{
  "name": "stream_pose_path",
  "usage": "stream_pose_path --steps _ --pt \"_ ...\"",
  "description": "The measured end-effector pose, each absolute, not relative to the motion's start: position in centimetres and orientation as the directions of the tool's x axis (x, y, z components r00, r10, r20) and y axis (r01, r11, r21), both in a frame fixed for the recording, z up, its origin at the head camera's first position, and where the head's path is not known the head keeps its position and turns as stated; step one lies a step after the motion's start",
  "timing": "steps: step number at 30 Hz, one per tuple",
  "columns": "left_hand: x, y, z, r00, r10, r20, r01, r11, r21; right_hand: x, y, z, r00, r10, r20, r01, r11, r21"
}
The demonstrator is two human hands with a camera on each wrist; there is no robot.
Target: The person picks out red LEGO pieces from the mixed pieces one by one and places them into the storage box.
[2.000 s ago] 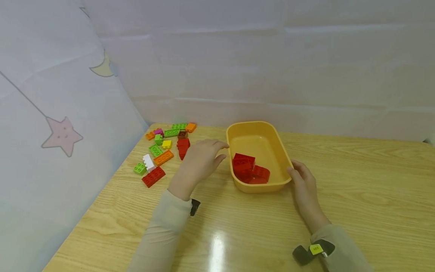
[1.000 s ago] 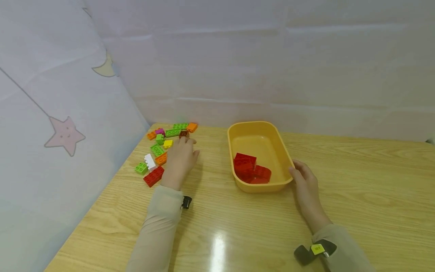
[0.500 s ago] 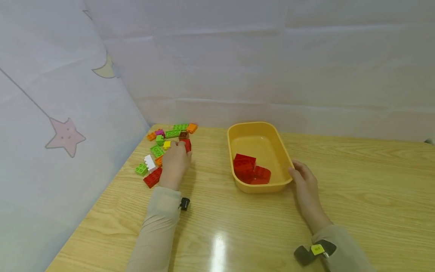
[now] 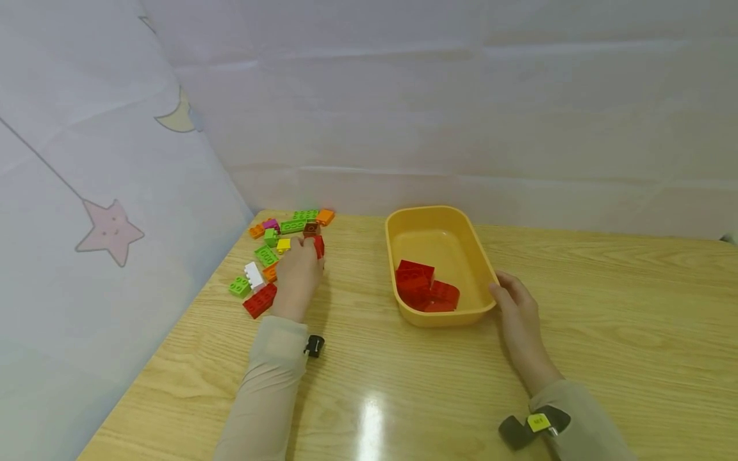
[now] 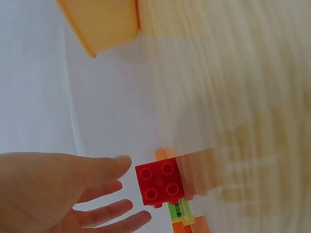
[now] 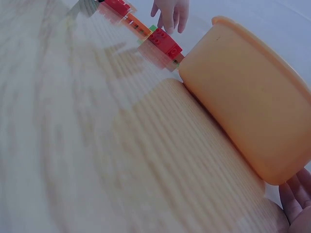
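Red on the table (image 4: 438,390), the brick (image 5: 159,181) just beside the left hand (image 4: 298,274), fingers parted, could be tipped by an off-centre pinch, while the yellow tray (image 4: 444,319) is touched by the right hand (image 4: 518,314), grip unclear.

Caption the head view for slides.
Left hand near red studded plastic brick; right hand touching yellow, rounded rectangular plastic tub holding more red bricks.

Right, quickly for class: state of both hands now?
Left hand: open, near a red brick.
Right hand: touching yellow tray; grip cannot be told.
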State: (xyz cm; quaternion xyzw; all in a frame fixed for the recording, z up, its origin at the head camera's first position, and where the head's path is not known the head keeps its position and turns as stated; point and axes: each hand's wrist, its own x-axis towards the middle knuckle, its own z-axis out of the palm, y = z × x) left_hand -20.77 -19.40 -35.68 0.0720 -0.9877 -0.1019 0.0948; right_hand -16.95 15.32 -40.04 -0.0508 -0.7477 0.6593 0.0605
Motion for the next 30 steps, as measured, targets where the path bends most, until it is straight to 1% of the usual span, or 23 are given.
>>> stream_pose_path --steps 9,14,22,24,26,30 --pt "-20.5 -19.8 -35.6 -0.968 -0.217 0.127 -0.175 0.945 0.277 -16.9 15.4 -40.0 -0.987 0.156 0.025 0.0 0.161 -0.987" --pt "-20.4 -20.5 -35.8 -0.963 -0.252 0.097 -0.214 0.932 0.292 -16.8 15.2 -39.7 -0.988 0.154 0.001 0.021 0.145 -0.989" --pt "-20.7 -21.0 -35.6 -0.97 -0.223 0.094 -0.187 0.939 0.288 -16.7 15.0 -39.6 -0.988 0.156 0.013 0.011 0.154 -0.988" --pt "-20.8 -20.9 -35.5 -0.973 -0.205 0.107 -0.169 0.946 0.276 -16.7 15.0 -39.6 -0.987 0.157 0.013 0.011 0.148 -0.989" --pt "-21.0 -20.7 -35.6 -0.978 -0.179 0.111 -0.148 0.96 0.238 -16.7 15.1 -39.7 -0.987 0.158 0.011 0.012 0.146 -0.989" --pt "-21.2 -20.4 -35.6 -0.987 -0.143 0.074 -0.13 0.978 0.161 -16.8 15.3 -39.9 -0.987 0.161 0.018 0.01 0.173 -0.985"
